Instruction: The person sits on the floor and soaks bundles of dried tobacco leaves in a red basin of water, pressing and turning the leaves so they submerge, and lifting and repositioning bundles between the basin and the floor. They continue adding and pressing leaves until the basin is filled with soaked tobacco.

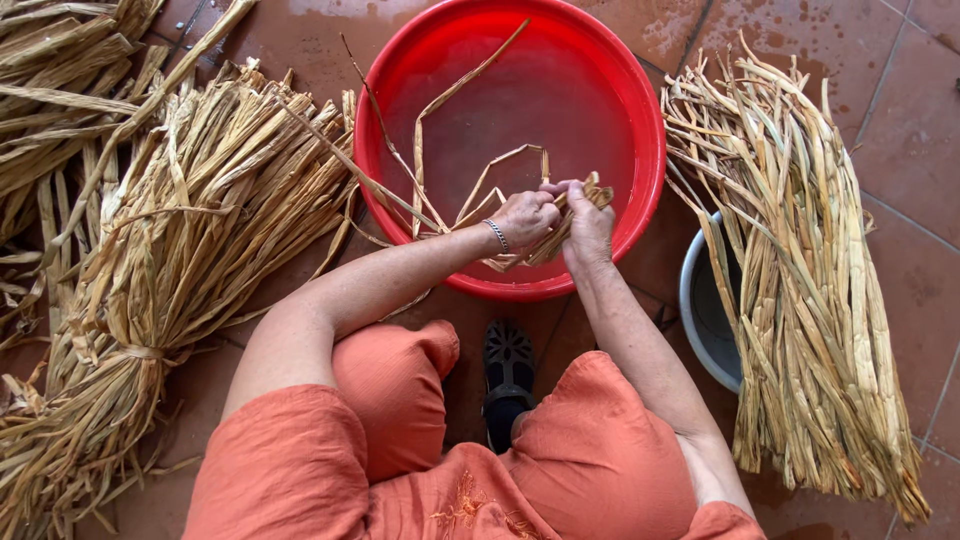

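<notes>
A round red basin (640, 110) holding water sits on the tiled floor in front of me. Over its near rim my left hand (525, 218) and my right hand (588, 225) both grip a folded bunch of dried straw strips (560, 215). Loose ends of the strips (440, 100) stick up and out to the left over the water. A metal bracelet is on my left wrist.
A big tied bundle of dried straw (180, 230) lies at left, more straw behind it. Another straw bundle (800, 270) lies at right, across a grey bowl (700, 310). My black sandal (508, 380) shows between my knees in orange clothing.
</notes>
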